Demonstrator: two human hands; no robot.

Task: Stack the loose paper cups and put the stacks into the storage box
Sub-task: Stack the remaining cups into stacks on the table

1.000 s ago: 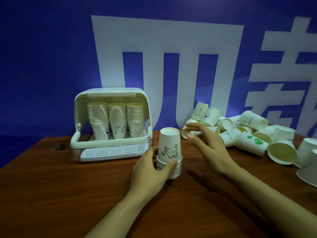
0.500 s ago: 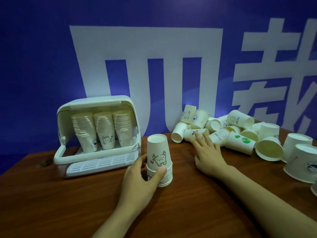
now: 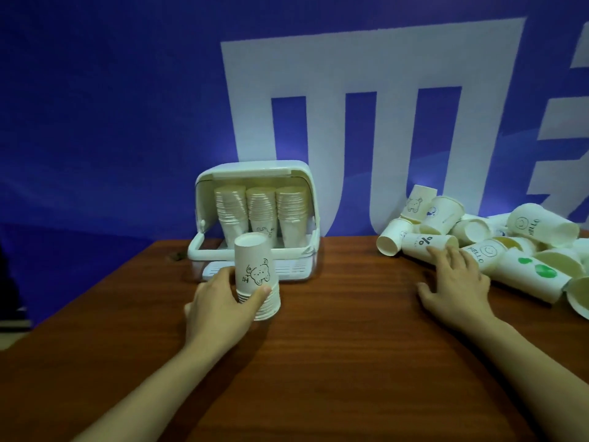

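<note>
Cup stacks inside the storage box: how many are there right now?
3, side by side in the open storage box: left stack, middle stack, right stack. Any behind them would be hidden.

Centre of frame: left hand (image 3: pixel 220 303) wrapped around an upturned stack of paper cups (image 3: pixel 257 280) with a bear drawing, standing on the wooden table (image 3: pixel 350 362). Just behind, open white storage box (image 3: pixel 255 231) holding three cup stacks. At right, right hand (image 3: pixel 455 282) spread flat, fingertips touching a "%" cup (image 3: pixel 427 247) in the pile of loose cups (image 3: pixel 510 247).
</note>
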